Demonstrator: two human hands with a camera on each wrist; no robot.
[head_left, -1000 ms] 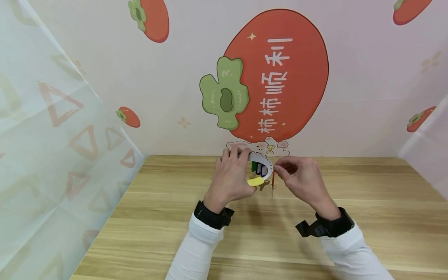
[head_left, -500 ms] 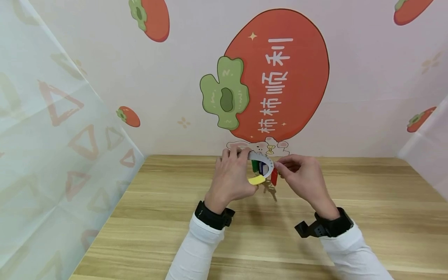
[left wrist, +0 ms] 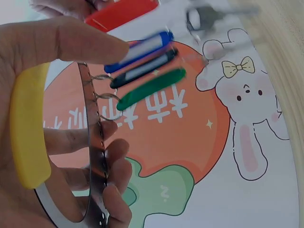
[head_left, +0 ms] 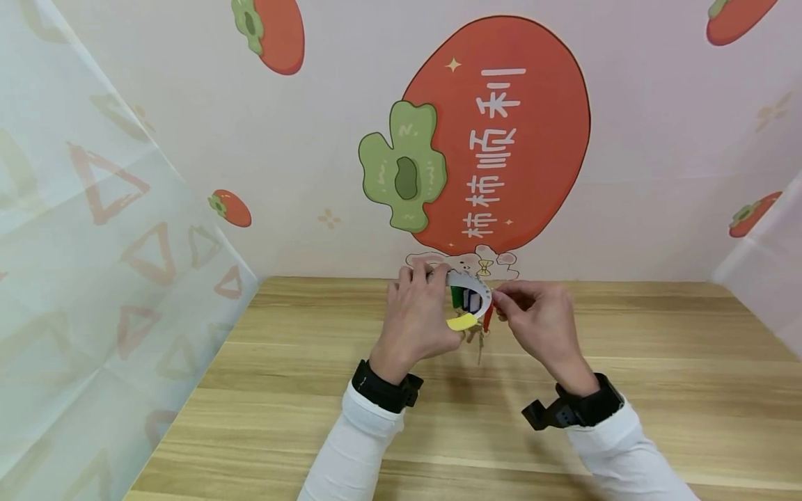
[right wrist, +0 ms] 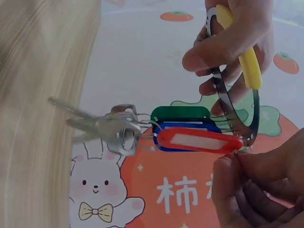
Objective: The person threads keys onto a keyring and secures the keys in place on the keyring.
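My left hand [head_left: 413, 313] holds up a large metal key ring [head_left: 466, 280] with small holes along its band and a yellow grip [left wrist: 29, 128]. From the band hang a green key tag [left wrist: 152, 89], a black tag [left wrist: 145, 69] and a blue tag [left wrist: 140, 51] on small split rings. My right hand [head_left: 545, 320] pinches the ring end of a red key tag [right wrist: 199, 141], right at the edge of the band. Metal keys [right wrist: 111, 128] dangle from the far ends of the tags, blurred. Fingertips hide the red tag's small ring.
Both hands are above a wood-grain table [head_left: 476, 445]. Close behind rises a backdrop [head_left: 651, 174] printed with persimmons and a rabbit. A pale patterned sheet [head_left: 125, 292] borders the table on the left.
The red tag has swung and turned between edge-on and flat, its key swaying below. Both hands stay nearly in place, the left shifting slightly right with the key ring.
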